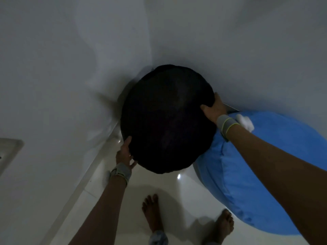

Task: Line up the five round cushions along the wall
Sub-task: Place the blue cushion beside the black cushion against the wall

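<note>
A large black round cushion fills the room's corner, where two white walls meet. My left hand grips its lower left rim and my right hand grips its upper right rim. To its right a blue round cushion rests by the right wall, its left edge tucked under the black one. A bit of white stuffing shows at the blue cushion's top. Other cushions are out of view.
Glossy white floor tiles lie below, with my two bare feet standing near the bottom. The left wall carries a pale switch plate at the frame's left edge. A skirting strip runs along each wall's base.
</note>
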Available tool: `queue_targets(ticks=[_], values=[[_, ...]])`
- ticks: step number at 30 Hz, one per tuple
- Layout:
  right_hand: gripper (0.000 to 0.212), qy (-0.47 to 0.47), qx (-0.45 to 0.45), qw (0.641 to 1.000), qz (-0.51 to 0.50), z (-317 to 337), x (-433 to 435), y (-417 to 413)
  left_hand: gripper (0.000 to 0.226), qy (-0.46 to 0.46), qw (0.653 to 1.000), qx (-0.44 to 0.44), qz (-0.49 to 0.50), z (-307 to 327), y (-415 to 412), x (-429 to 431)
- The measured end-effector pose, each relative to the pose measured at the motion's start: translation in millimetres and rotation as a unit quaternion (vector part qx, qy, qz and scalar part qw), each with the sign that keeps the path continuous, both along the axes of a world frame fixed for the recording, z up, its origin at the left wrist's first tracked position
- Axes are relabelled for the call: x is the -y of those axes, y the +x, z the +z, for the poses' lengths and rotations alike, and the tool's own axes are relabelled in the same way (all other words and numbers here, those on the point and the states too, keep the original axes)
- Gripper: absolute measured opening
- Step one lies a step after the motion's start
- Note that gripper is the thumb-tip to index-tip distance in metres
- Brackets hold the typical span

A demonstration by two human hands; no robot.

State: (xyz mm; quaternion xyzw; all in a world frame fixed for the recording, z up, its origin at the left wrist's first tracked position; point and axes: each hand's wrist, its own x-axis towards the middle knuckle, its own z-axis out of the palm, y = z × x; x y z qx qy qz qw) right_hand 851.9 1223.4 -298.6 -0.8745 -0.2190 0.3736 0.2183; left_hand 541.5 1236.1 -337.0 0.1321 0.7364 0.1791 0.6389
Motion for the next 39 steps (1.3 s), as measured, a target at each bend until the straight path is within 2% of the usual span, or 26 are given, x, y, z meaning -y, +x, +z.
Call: queue_targets(ticks=[3,4,7,10,12,14,16,20,22,24,26,28,30,33,34,35,37,38,39], values=[[0.072,-0.015,0.007,1.000,0.000,-17,10,-10,0.091,0.026,0.999,-0.038,-0.022,-7,19,-7],[0.072,-0.015,0.007,1.000,-0.009,-19,13,-13,0.100,0.039,0.999,-0.032,-0.018,-8,23,-11],[0.095,-0.011,-0.009,0.999,-0.040,-17,19,-19,0.093,0.095,0.993,-0.034,-0.067,-7,30,-28],[0.123,-0.015,-0.049,0.993,-0.104,-24,18,-22,0.075,0.154,0.979,-0.092,-0.099,-8,35,-41],[0.129,0.002,-0.085,0.988,-0.131,-35,13,-23,0.062,0.158,0.976,-0.106,-0.104,-11,41,-50],[0.122,0.036,-0.106,0.983,-0.144,-43,9,-24,0.051,0.150,0.975,-0.128,-0.098,-12,48,-56],[0.103,0.070,-0.084,0.981,-0.159,-46,5,-24,0.047,0.157,0.971,-0.158,-0.083,-6,55,-62],[0.065,0.154,-0.003,0.974,-0.167,-32,-6,-17,0.038,0.232,0.954,-0.187,-0.019,17,67,-74],[0.062,0.190,0.024,0.966,-0.175,-21,-13,-14,0.039,0.285,0.937,-0.200,-0.001,29,71,-85],[0.074,0.155,0.048,0.971,-0.173,-20,-14,-16,0.043,0.309,0.924,-0.224,-0.036,31,75,-90],[0.085,0.038,0.051,0.988,-0.143,-26,-9,-24,0.062,0.278,0.924,-0.229,-0.130,22,77,-86],[0.078,-0.051,0.059,0.995,-0.065,-34,-3,-31,0.076,0.233,0.907,-0.246,-0.250,3,79,-78],[0.064,-0.074,0.077,0.994,-0.005,-39,-1,-35,0.070,0.211,0.881,-0.279,-0.319,-10,81,-74],[0.060,-0.041,0.129,0.991,0.022,-40,4,-38,0.068,0.239,0.870,-0.319,-0.289,-11,86,-71],[0.061,-0.023,0.154,0.987,0.040,-39,5,-40,0.072,0.280,0.847,-0.348,-0.289,-10,85,-67],[0.064,-0.003,0.176,0.982,0.068,-37,5,-42,0.076,0.338,0.807,-0.369,-0.314,-7,84,-62],[0.070,0.022,0.199,0.971,0.132,-34,0,-47,0.080,0.464,0.687,-0.365,-0.424,-4,83,-52],[0.073,0.024,0.207,0.966,0.154,-35,-3,-50,0.080,0.500,0.625,-0.356,-0.483,-10,83,-48],[0.074,0.021,0.217,0.962,0.163,-40,-7,-52,0.080,0.513,0.579,-0.351,-0.527,-17,84,-48]])
